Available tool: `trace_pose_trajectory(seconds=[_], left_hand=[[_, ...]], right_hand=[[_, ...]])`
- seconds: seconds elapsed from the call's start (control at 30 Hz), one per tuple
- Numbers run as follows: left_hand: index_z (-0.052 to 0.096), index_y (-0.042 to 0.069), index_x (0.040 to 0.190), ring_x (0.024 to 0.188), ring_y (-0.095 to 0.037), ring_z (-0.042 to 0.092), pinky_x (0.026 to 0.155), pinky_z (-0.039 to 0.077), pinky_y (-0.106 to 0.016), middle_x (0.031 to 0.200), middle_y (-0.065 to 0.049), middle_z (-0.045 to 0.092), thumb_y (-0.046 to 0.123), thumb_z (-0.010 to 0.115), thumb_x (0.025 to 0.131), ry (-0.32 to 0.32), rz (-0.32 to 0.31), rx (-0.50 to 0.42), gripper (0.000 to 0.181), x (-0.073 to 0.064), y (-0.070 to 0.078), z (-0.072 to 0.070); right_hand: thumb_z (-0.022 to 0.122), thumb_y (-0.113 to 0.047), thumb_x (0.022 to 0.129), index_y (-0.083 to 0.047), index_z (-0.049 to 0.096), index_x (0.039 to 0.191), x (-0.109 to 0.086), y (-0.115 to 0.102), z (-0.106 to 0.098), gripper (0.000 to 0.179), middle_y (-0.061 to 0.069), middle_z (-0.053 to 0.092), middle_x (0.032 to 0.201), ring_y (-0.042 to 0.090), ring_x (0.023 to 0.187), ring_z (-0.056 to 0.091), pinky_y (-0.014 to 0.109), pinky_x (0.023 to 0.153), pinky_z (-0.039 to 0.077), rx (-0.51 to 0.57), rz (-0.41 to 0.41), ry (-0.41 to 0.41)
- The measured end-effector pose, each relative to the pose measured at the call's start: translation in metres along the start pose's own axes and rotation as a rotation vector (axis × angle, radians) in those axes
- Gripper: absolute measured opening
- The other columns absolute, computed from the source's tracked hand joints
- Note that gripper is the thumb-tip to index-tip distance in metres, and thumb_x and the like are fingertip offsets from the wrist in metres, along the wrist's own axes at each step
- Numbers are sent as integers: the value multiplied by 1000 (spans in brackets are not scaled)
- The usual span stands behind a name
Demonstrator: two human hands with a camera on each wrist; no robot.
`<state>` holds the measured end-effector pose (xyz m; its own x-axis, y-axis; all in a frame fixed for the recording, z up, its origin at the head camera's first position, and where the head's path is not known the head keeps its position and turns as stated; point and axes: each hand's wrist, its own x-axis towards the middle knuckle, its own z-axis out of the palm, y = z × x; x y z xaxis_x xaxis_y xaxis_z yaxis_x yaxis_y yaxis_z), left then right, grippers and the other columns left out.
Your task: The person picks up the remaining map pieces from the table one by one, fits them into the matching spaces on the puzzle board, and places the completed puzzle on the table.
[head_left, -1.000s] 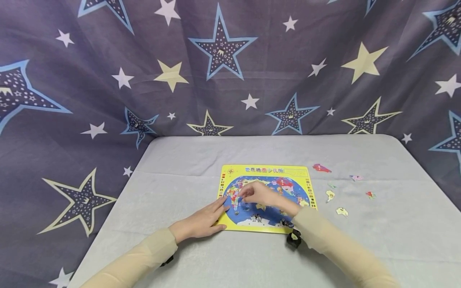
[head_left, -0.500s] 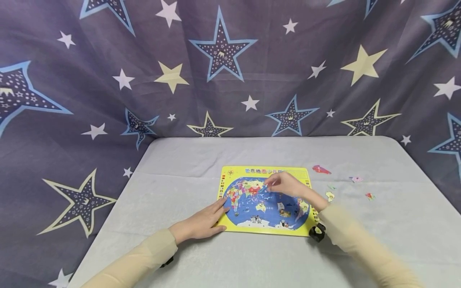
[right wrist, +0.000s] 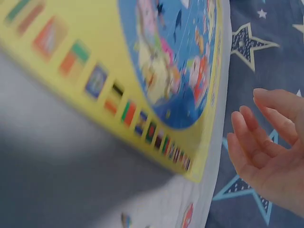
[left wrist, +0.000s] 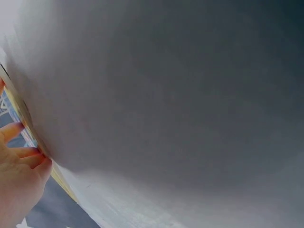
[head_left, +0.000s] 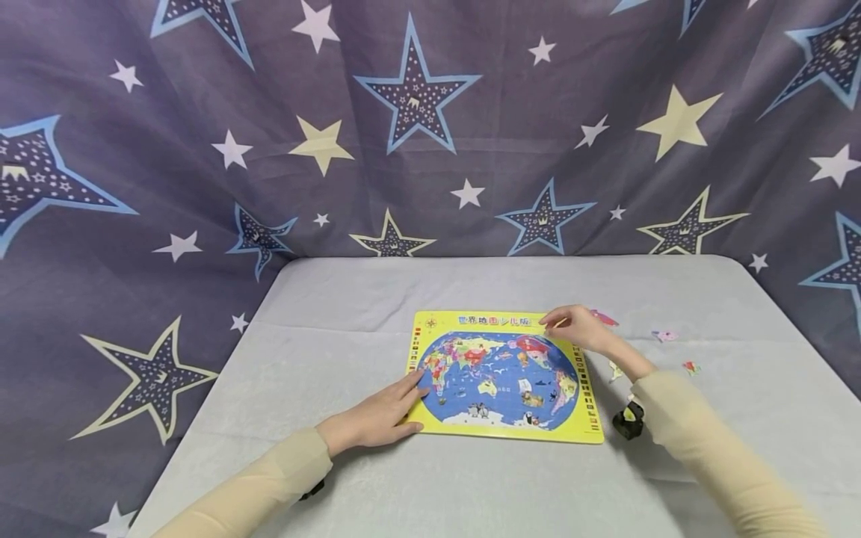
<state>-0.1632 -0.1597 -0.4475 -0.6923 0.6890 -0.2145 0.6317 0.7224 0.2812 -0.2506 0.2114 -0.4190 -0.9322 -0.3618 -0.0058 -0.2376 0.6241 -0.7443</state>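
Observation:
A world map puzzle board [head_left: 498, 431] with a yellow border and a blue oval map lies flat on the table. My left hand [head_left: 377, 412] rests at its left edge, fingers spread, fingertips on the yellow border; the left wrist view shows those fingers [left wrist: 31, 159] along the board's edge. Over the board's upper right corner is my right hand [head_left: 577, 329]. In the right wrist view its thumb and fingers are apart and loosely bent, with nothing between them. Just beyond it lies a red puzzle piece [head_left: 604, 317], partly covered by the hand.
More loose pieces lie right of the board: a pink one [head_left: 664, 336], a red and green one [head_left: 691, 367] and a yellow one [head_left: 615, 370] beside the right forearm. A black wrist device [head_left: 628, 420] hangs under the right sleeve. A star-patterned curtain [head_left: 491, 112] stands behind the table.
My right hand has moved from the map's left part, across its upper middle, to the board's upper right corner, uncovering the map. My left hand has stayed in place.

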Motion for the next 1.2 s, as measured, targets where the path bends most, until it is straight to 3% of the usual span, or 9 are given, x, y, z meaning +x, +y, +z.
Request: trace_pose_trajectory(seconds=[0.77,0.97,1.2], left_hand=[[28,6,137,134,-25,11,107,21,-36,147,-15,7,41,43,91,23,19,19,60,1,-2,3],[28,7,138,134,-23,11,107,21,-36,147,-13,7,42,42,91,22,19,21,60,1,-3,3],[28,7,138,134,-22,10,107,20,-35,148,-12,7,43,42,91,20,10,26,61,1,-3,4]], right_hand=[[59,-6,82,12,59,102,-8,51,-34,26,24,62,91,27,78,59,25,63,48,-75,78,234],[61,-10,82,11,59,104,-6,57,-37,30,24,63,93,27,80,59,24,66,47,-75,112,241],[60,-11,82,11,56,109,-4,64,-41,35,26,60,102,36,92,55,38,76,47,-58,172,219]])
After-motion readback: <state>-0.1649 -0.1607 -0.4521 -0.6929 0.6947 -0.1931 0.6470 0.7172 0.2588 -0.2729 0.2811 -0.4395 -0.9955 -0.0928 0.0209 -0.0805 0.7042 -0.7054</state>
